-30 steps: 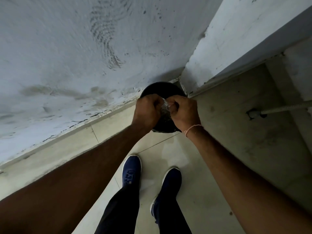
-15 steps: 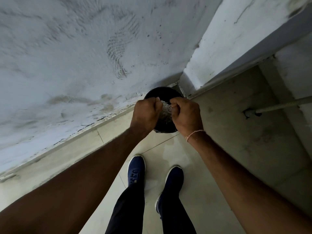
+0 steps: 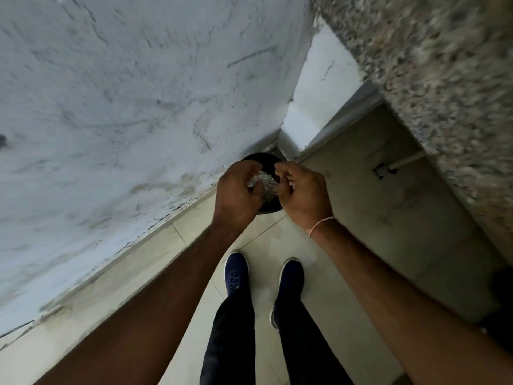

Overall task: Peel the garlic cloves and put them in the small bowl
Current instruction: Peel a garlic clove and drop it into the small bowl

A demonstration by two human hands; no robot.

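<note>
Hands point(image 3: 241, 190) point(image 3: 304, 190) now slightly parted, left apparently clutching pale garlic skins point(image 3: 263, 181) above dark bin point(image 3: 268, 208).

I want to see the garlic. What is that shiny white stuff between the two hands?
In the head view, pale papery scraps lie between the left hand and right hand, above a black bin. Probably garlic skin.

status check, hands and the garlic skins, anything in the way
Left hand gripping pale papery scraps. Right hand curled beside it, contents unseen. Both over black round bin on the floor. Nothing blocking.
</note>
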